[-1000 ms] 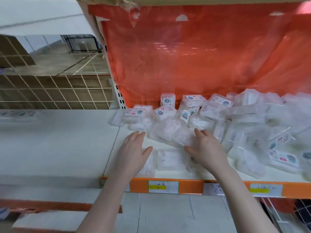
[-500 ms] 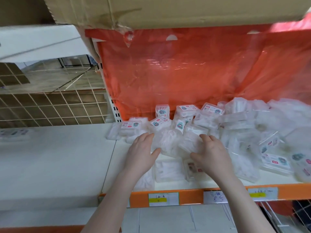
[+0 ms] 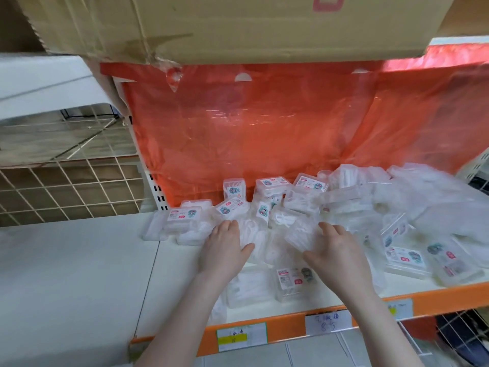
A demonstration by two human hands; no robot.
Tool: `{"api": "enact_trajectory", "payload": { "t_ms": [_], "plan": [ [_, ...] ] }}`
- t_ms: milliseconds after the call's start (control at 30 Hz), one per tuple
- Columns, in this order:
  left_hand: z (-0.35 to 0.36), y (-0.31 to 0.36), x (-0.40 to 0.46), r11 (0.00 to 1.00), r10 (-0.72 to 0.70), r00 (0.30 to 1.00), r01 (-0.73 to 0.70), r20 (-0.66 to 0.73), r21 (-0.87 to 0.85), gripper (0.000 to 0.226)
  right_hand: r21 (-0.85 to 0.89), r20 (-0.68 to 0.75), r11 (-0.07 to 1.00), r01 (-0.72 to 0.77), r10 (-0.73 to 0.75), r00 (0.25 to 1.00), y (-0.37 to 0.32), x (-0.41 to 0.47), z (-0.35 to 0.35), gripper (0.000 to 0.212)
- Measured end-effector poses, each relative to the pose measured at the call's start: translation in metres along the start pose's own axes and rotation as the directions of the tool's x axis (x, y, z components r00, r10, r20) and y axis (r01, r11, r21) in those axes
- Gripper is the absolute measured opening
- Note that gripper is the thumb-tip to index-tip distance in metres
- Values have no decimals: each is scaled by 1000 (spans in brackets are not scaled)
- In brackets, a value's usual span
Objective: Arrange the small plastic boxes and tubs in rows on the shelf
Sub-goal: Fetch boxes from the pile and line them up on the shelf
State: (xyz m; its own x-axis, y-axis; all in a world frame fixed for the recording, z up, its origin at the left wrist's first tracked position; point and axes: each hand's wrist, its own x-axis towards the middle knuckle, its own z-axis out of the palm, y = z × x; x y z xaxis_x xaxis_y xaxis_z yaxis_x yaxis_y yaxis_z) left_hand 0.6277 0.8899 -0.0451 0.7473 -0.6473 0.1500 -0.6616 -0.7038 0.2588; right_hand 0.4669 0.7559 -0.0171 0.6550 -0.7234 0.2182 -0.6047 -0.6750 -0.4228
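Several small clear plastic boxes (image 3: 267,207) with colourful labels lie in a loose heap on the white shelf (image 3: 180,276), which has an orange front lip. My left hand (image 3: 225,247) lies flat with straight fingers on the left side of a cluster of clear boxes (image 3: 270,242). On the right side of that cluster my right hand (image 3: 336,252) presses, fingers extended. A labelled box (image 3: 291,282) and a plain one (image 3: 248,287) lie near the front edge, between my wrists. Most of the heap spreads to the right.
An orange plastic sheet (image 3: 264,128) hangs behind the heap. A cardboard box (image 3: 238,25) overhangs from the shelf above. A wire grid panel (image 3: 66,186) stands at the left. Paper price tags (image 3: 240,337) are stuck on the orange lip.
Both hands have moved farther back onto the shelf, pushing the cluster of clear boxes toward the heap. The camera has tilted up, showing more of the cardboard box above.
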Motion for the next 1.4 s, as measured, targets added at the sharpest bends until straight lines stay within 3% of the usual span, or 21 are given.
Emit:
{"api": "enact_trajectory", "payload": {
  "t_ms": [200, 433, 633, 933, 1233, 1400],
  "plan": [
    [-1, 6, 10, 998, -55, 998, 55, 2, 21, 49, 6, -16, 1000, -6, 7, 1000, -3, 4, 2, 56],
    [-10, 5, 13, 991, -122, 988, 126, 92, -39, 29, 14, -10, 1000, -10, 10, 1000, -4, 10, 3, 57],
    [-20, 4, 7, 985, -163, 978, 168, 132, -26, 31, 12, -16, 999, 30, -30, 999, -5, 10, 2, 59],
    [-26, 1, -15, 971, -198, 975, 209, 101, -117, 61, 38, -8, 994, 105, -105, 994, 5, 10, -2, 55],
    [-45, -30, -75, 959, -280, 960, 281, 28, -48, 53, 46, 61, 969, 242, -244, 968, -15, -4, 11, 60],
    [-64, -63, -113, 934, -353, 935, 352, -22, -62, 53, 17, 93, 936, 353, -353, 931, -55, -27, 23, 52]
  ]
}}
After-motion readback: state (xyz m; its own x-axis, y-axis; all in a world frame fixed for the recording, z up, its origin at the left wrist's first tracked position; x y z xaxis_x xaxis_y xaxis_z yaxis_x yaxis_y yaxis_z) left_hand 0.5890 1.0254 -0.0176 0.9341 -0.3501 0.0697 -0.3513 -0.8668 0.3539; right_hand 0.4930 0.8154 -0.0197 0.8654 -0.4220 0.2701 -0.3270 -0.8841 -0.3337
